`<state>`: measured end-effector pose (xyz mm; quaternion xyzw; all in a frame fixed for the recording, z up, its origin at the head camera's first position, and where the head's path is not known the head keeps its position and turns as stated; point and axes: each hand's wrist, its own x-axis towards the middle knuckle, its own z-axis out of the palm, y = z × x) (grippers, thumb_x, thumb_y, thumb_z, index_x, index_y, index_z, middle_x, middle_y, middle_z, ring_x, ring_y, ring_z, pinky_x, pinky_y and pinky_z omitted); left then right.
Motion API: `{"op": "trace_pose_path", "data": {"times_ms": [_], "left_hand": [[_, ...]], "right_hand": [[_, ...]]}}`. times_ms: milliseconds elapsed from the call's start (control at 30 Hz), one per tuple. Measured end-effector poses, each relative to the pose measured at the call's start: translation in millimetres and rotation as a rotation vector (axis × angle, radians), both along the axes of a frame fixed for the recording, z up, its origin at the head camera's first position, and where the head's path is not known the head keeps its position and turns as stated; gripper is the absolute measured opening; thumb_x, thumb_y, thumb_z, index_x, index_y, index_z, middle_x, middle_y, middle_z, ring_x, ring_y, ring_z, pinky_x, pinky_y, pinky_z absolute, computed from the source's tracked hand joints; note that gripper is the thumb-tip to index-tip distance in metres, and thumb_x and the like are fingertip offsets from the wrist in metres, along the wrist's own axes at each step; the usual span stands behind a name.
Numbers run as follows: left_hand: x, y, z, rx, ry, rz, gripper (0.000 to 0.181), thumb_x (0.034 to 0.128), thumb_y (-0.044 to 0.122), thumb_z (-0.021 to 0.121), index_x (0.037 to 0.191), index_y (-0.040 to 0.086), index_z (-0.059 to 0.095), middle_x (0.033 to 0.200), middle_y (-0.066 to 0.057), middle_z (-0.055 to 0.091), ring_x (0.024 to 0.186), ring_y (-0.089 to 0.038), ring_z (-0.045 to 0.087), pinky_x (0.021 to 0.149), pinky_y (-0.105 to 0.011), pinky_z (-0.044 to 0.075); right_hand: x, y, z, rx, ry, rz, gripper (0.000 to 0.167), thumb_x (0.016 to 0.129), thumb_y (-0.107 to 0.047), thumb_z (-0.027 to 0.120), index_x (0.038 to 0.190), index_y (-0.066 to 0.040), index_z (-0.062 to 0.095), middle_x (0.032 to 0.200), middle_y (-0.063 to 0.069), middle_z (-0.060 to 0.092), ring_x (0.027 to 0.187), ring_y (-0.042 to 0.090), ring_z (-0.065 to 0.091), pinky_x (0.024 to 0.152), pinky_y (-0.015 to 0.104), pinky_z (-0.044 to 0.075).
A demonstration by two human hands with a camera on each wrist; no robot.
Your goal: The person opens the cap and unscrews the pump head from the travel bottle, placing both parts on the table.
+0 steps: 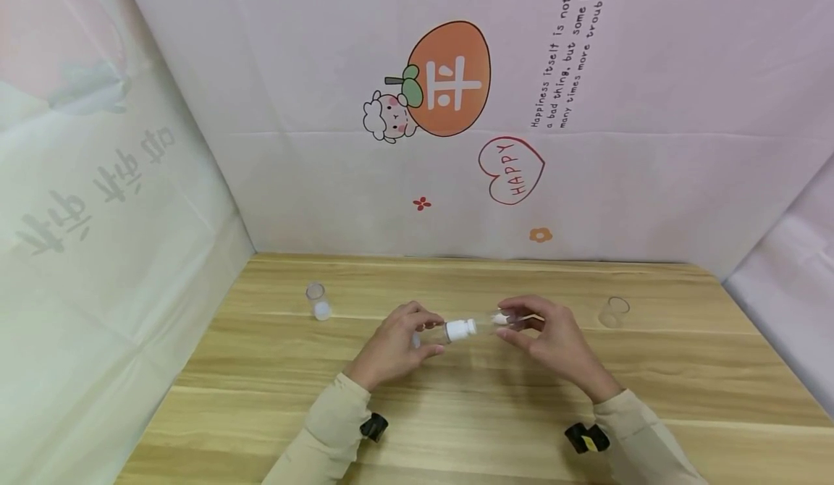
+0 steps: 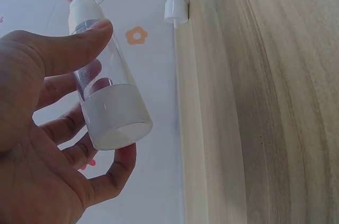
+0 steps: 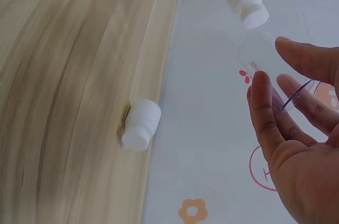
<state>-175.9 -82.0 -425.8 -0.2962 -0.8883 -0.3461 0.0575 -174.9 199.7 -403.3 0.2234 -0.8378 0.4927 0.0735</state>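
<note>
In my left hand (image 1: 394,342) I grip a clear airless pump bottle (image 2: 108,70) lying on its side. It has a white piston (image 2: 119,118) near its base and a white pump head (image 1: 460,328) at its other end, which points right. My right hand (image 1: 552,339) pinches a clear cap (image 3: 267,57) between thumb and fingers. The cap's open end faces the white pump head, with a small gap between the two. A separate white pump top (image 3: 142,125) stands on the table behind the right hand's cap.
A clear bottle with a white bottom (image 1: 319,302) stands at the back left of the wooden table (image 1: 274,398). Toward the back right is a clear cap (image 1: 614,313). A printed cloth (image 1: 313,181) hangs behind the table's far edge.
</note>
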Motion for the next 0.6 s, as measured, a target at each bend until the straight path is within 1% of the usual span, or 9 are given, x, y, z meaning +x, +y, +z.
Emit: {"op": "trace_pose_path", "data": {"times_ms": [133,267,367,500,600], "left_hand": [[-0.5,-1.3,1.1,0.002,0.002,0.004,0.035,0.0879,0.018,0.082,0.119,0.008,0.071,0.108,-0.006,0.064,0.096,-0.022,0.058,0.081,-0.034,0.05],[-1.1,-2.9,1.0,0.005,0.004,0.006,0.035,0.0879,0.019,0.082,0.119,0.007,0.071,0.108,-0.007,0.064,0.096,-0.022,0.058,0.081,-0.034,0.05],[-1.6,-3.9,0.6,0.013,-0.001,0.007,0.035,0.0881,0.019,0.082,0.119,0.007,0.071,0.108,-0.007,0.065,0.096,-0.024,0.059,0.081,-0.034,0.05],[-2.2,-5.0,0.1,0.02,0.0,0.008,0.035,0.0884,0.019,0.081,0.119,0.007,0.071,0.108,-0.007,0.065,0.096,-0.026,0.06,0.081,-0.035,0.05],[-2.1,-5.6,0.6,0.018,0.007,0.013,0.035,0.0884,0.021,0.081,0.119,0.009,0.072,0.108,-0.006,0.065,0.096,-0.024,0.06,0.081,-0.035,0.05]], "right_hand": [[-3.6,5.6,-0.9,0.013,0.001,-0.009,0.035,0.081,0.006,0.082,0.113,0.005,0.069,0.102,0.015,0.07,0.089,0.03,0.069,0.076,0.031,0.059],[-7.3,12.8,-3.1,0.049,0.011,-0.034,0.036,0.081,0.005,0.082,0.114,0.004,0.069,0.101,0.015,0.071,0.086,0.025,0.07,0.075,0.032,0.059],[-9.1,18.7,-4.8,0.089,0.023,-0.059,0.037,0.081,0.001,0.084,0.115,0.001,0.069,0.101,0.013,0.071,0.085,0.021,0.069,0.075,0.032,0.059],[-10.7,25.9,-5.7,0.14,0.04,-0.091,0.037,0.083,-0.004,0.084,0.116,-0.001,0.07,0.1,0.008,0.07,0.085,0.02,0.069,0.076,0.031,0.059],[-12.7,30.1,-6.2,0.169,0.048,-0.108,0.036,0.083,-0.002,0.083,0.116,0.0,0.069,0.1,0.008,0.07,0.086,0.022,0.068,0.075,0.032,0.059]]}}
